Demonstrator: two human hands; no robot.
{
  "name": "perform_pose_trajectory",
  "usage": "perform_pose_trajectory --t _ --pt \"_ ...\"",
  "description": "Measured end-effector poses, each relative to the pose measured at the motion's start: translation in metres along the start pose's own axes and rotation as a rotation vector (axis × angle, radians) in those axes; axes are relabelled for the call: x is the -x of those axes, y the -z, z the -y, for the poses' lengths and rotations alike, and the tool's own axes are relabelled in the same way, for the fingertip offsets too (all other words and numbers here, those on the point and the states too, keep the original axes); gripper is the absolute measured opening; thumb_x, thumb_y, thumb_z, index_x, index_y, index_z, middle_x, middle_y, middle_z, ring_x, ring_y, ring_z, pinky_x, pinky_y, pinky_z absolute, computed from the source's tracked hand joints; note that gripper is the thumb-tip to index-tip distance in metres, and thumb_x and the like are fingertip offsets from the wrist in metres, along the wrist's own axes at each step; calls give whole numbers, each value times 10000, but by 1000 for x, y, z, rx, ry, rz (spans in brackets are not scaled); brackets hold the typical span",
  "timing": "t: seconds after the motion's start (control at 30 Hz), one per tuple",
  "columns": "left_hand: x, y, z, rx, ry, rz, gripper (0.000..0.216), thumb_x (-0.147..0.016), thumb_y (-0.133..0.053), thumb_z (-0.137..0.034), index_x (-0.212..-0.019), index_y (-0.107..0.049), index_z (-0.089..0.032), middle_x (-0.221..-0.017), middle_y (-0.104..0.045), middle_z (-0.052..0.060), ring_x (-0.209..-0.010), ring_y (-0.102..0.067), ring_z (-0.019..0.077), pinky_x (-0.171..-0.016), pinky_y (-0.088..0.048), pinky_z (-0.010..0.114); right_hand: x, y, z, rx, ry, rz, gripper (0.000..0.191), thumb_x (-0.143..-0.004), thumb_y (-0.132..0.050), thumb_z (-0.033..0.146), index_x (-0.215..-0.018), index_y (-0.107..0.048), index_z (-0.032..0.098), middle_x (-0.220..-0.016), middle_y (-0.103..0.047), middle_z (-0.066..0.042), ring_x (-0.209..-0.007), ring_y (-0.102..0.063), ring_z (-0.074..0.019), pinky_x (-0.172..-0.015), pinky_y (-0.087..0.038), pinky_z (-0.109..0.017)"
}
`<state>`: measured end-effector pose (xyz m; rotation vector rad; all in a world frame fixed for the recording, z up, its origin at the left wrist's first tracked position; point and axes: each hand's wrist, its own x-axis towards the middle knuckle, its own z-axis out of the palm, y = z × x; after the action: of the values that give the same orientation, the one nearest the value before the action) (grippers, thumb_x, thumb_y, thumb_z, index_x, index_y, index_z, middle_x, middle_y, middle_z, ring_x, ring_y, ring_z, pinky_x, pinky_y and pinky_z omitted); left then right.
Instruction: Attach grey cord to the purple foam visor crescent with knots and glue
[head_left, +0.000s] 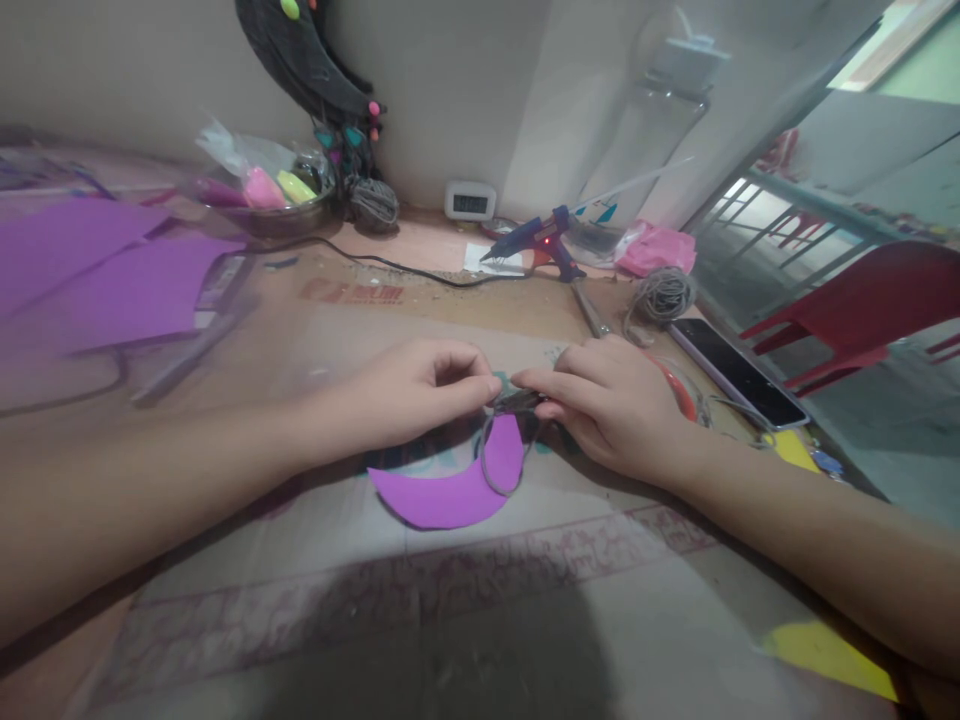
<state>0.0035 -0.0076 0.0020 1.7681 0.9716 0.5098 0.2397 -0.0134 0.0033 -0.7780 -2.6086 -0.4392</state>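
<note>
A purple paper crescent (450, 500) lies on the cardboard work surface (360, 620), its upper tip between my hands. Grey yarn (517, 402) is bunched at that tip, and a loose loop of it hangs down over the crescent. My left hand (442, 385) pinches the yarn from the left with thumb and forefinger. From the other side, my right hand (607, 405) has its fingers closed on the yarn, with the fingertips partly hidden. Behind the right hand sits a ball of grey yarn (666, 293), and the orange scissors handle (677, 388) shows beside the wrist.
A blue glue gun (536, 240) with a lit red light stands at the back, its black cord (397, 265) running left. Purple sheets (97, 270) and a bowl (277, 220) occupy the left. A phone (739, 372) lies at the right edge, near a red chair (870, 310).
</note>
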Motion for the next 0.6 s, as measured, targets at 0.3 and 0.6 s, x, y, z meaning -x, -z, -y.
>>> perform_pose_trajectory --t 0.3,0.6 --pt "0 1 0 -2 -3 8 266 -882 -501 -421 -763 -576 -195 -657 -595 -19 -564 -511 106 -516 -370 218 0 -1 -3 -130 -18 40 356 -976 -414 389 -1099 -670 173 -763 -584 -45 -679 -487 -160 -631 -279 -304" --pt "-1 1 1 15 1 19 260 -881 -494 -404 -752 -570 -192 -663 -580 -13 -565 -496 107 -503 -349 221 0 -1 -2 -110 -23 45 361 -980 -407 392 -1108 -668 178 -761 -583 -45 -677 -486 -162 -630 -283 -308"
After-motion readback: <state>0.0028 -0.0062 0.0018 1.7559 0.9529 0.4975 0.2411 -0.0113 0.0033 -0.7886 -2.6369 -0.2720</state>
